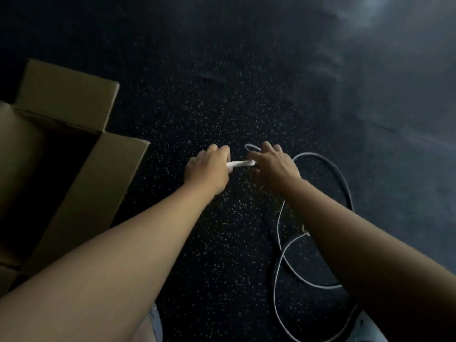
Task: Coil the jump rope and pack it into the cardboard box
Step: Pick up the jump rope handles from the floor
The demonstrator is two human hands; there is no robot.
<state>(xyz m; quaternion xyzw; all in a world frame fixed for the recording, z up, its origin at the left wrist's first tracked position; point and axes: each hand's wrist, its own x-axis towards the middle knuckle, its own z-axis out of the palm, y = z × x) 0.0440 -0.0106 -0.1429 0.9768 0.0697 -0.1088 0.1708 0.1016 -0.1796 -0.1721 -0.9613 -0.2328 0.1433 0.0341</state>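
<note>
Left hand (209,169) closed around a white handle (240,164); right hand (274,164) pinches its far end. The limp, light rope (278,233) sprawls right, likelier tamed gathered loop by loop.

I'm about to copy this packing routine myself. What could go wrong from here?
The rope lies in loose, crossing loops on the floor, so pulling it in might tangle or knot it. Loops run near the person's feet, a possible snag. Both the left hand and right hand grip the white handle, leaving none to guide the slack.
</note>
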